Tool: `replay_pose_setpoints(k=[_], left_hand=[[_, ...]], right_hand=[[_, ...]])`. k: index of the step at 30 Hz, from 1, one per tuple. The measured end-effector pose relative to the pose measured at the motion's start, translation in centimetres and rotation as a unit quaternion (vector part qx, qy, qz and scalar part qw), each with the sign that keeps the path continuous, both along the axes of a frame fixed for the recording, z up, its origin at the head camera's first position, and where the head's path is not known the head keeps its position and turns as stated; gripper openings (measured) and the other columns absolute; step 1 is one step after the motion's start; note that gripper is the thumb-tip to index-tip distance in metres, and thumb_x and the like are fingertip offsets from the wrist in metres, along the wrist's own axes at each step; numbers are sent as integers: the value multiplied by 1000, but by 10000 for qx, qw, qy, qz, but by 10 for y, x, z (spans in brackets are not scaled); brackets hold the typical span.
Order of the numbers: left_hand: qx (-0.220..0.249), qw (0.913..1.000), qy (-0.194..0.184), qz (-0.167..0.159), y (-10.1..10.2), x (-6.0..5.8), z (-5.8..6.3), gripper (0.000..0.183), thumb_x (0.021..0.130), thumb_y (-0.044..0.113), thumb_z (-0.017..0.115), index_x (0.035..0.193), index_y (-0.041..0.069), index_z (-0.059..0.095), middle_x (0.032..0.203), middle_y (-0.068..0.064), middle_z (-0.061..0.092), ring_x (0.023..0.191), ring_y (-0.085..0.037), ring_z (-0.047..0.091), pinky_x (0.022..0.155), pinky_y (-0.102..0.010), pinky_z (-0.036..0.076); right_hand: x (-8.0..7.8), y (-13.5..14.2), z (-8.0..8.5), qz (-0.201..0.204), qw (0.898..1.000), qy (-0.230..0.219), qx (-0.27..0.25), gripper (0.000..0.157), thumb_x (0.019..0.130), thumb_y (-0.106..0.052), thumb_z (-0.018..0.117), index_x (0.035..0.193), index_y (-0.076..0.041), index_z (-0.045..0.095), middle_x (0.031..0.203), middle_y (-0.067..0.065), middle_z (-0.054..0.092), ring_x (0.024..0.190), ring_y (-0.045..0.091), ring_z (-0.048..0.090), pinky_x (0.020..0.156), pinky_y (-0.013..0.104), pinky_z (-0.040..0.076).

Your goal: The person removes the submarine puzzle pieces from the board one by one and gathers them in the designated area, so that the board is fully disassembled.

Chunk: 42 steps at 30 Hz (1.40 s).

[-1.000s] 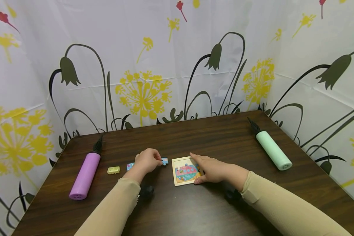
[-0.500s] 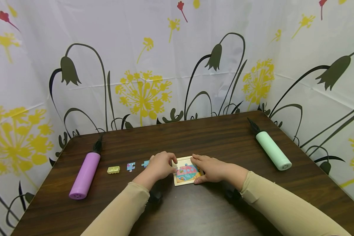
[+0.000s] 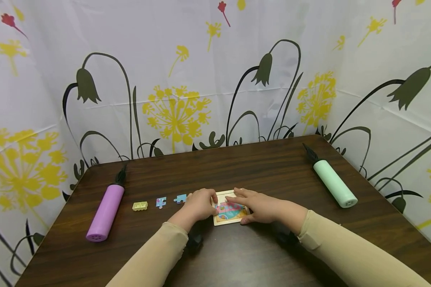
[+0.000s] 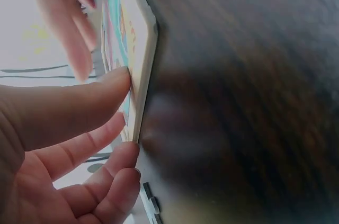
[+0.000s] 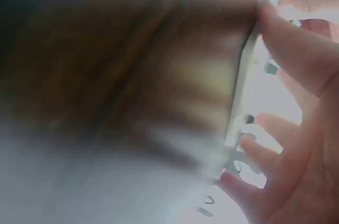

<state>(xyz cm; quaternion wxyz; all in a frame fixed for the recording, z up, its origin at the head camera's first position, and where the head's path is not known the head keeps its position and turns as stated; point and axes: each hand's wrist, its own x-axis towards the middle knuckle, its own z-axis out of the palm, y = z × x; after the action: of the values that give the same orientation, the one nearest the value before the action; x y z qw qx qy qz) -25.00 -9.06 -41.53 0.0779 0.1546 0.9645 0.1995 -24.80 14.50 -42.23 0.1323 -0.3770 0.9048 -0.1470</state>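
Note:
A small wooden puzzle tray [image 3: 220,223] lies on the table, showing a partly assembled pink and blue picture. At its left edge is my left hand [image 3: 200,205], with the thumb and index finger pinching a puzzle piece that is mostly hidden; a bluish sliver shows between the fingertips in the left wrist view. Other left fingertips touch the pale rim [image 4: 145,49]. My right hand [image 3: 260,207] rests along the tray's right side, its thumb at the near corner. One right finger reaches across the picture.
Two loose blue puzzle pieces, a left one [image 3: 161,202] and a right one [image 3: 180,198], lie left of the tray. Beside them sits a yellow toy block [image 3: 140,206]. A purple hand pump [image 3: 106,211] lies far left, a mint-green pump [image 3: 335,183] far right. Patterned curtains surround the table.
My left hand has moved right from the loose pieces to the tray, taking the rightmost piece. The right hand has stayed at the tray, one finger now extended over the picture.

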Motion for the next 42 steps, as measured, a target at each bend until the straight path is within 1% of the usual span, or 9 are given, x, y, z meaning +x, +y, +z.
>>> replay_pose_setpoints(k=[4, 8, 16, 22, 26, 32, 34, 38, 42], left_hand=[[-37, 10000, -65, 23, 1, -1, 0, 27, 76, 20, 85, 89, 15, 62, 72, 4, 54, 69, -16, 50, 79, -43, 37], [-55, 9999, -92, 52, 0, -1, 0, 27, 76, 21, 85, 89, 15, 62, 73, 3, 53, 71, -18, 50, 79, -43, 36], [34, 9999, -114, 68, 0, -1, -1, 28, 76, 21, 85, 90, 16, 61, 75, 2, 53, 73, -19, 50, 80, -44, 36], [207, 9997, -110, 113, -1, 1, -1, 31, 76, 19, 85, 91, 14, 58, 77, 2, 52, 72, -19, 49, 79, -44, 36], [569, 9982, -48, 182, -2, 1, -2, 24, 81, 15, 81, 86, 13, 58, 76, 2, 54, 70, -17, 50, 80, -45, 35], [1413, 9893, -249, 245, -4, -2, -1, 16, 88, 9, 73, 80, 11, 59, 73, -1, 54, 61, -18, 50, 57, -33, 41], [1695, 9848, -278, 253, -6, -2, 0, 15, 88, 6, 73, 80, 10, 60, 72, -2, 54, 61, -18, 49, 55, -32, 41], [2035, 9783, -190, 335, -21, -1, 7, 12, 87, 5, 73, 82, 7, 63, 72, -2, 54, 63, -17, 49, 57, -32, 41], [1934, 9797, -112, 514, -54, 3, 21, 7, 88, 5, 72, 84, 6, 66, 72, -2, 56, 66, -18, 50, 60, -33, 42]], right_hand=[[7, 7, 1, 461, 9982, 390, 68, 74, 90, -34, 72, 154, -22, 36, 159, 7, 28, 145, 30, 26, 110, 54, 27], [17, 10, 2, 741, 9957, 513, 210, 70, 92, -31, 70, 153, -18, 38, 158, 8, 32, 144, 29, 28, 110, 55, 27], [29, 9, 5, 679, 9960, 379, 434, 76, 92, -45, 67, 154, -16, 35, 159, 10, 28, 144, 29, 27, 111, 49, 28], [29, 8, 5, 637, 9966, 320, 422, 77, 91, -47, 67, 154, -16, 35, 160, 10, 27, 145, 28, 26, 110, 49, 30], [29, 8, 4, 568, 9970, 292, 430, 77, 91, -47, 67, 154, -18, 35, 160, 8, 26, 145, 28, 26, 110, 48, 30], [29, 9, 3, 443, 9973, 276, 521, 77, 90, -49, 68, 154, -20, 36, 160, 7, 27, 145, 26, 25, 110, 49, 30], [29, 8, 3, 449, 9973, 287, 502, 77, 90, -49, 68, 154, -20, 37, 160, 7, 27, 145, 27, 26, 109, 50, 31], [29, 8, 3, 466, 9974, 287, 473, 77, 90, -49, 67, 154, -20, 36, 160, 8, 27, 145, 27, 26, 109, 51, 31], [29, 7, 2, 491, 9975, 277, 417, 77, 90, -49, 67, 154, -19, 35, 159, 9, 28, 145, 28, 26, 109, 51, 31]])
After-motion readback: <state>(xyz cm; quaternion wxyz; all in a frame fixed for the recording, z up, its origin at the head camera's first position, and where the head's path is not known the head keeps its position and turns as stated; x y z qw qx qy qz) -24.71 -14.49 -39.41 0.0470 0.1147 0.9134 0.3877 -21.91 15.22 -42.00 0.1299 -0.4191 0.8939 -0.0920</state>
